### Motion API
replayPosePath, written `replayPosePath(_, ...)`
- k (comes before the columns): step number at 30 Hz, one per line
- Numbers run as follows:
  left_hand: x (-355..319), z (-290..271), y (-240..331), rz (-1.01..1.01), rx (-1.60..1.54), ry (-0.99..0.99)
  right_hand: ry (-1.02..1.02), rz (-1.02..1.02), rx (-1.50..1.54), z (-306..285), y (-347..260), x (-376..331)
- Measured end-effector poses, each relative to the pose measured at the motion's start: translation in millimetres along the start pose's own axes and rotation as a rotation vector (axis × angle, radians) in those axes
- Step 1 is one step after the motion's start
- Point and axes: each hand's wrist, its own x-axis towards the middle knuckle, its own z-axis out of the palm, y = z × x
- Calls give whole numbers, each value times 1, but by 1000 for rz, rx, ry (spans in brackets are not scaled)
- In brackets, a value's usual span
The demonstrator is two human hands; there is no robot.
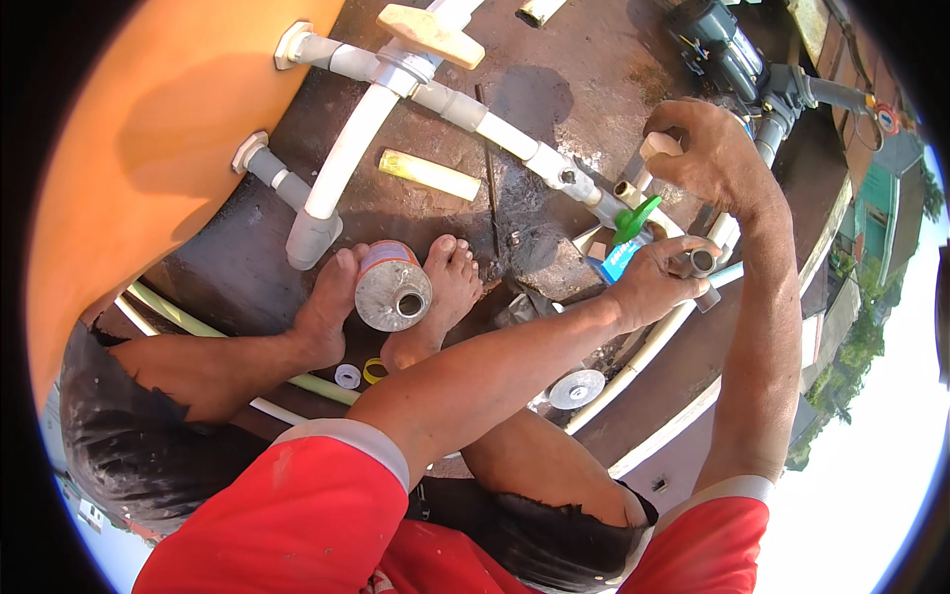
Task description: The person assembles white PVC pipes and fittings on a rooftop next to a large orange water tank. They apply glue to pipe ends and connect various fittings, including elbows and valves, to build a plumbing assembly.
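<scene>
My left hand (653, 285) is closed round a short grey pipe fitting (702, 261), whose open end points up. Just beyond it, my right hand (720, 158) curls its fingers round a pale, round-ended piece (661, 148); its exact kind is unclear. A narrow part of that piece reaches down beside an open pipe end (623, 188). Next to the left hand are a green valve handle (636, 220) on the white pipe line (508, 137) and a blue-and-white box (617, 259), partly hidden. An open-necked metal can (393, 295) stands between my feet.
An orange tank (168, 129) with pipe outlets rises at the left. A dark pump (720, 45) sits at the far right. A yellowish pipe piece (428, 174), a white tape roll (347, 376) and a metal disc (577, 389) lie about. The roof edge (673, 426) runs along the right.
</scene>
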Motion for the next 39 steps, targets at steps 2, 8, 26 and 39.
replayPosePath(2,-3,1,0,-25,108,-3,67,-12,-11,7,-7,-25)
replayPosePath(8,0,-1,0,14,292,29,102,-23,16,25,-23,-66)
replayPosePath(26,-82,-25,29,-70,613,-107,361,182,139,-34,-76,-121)
replayPosePath(39,-126,-99,331,471,1310,81,369,342,424,81,-256,-197)
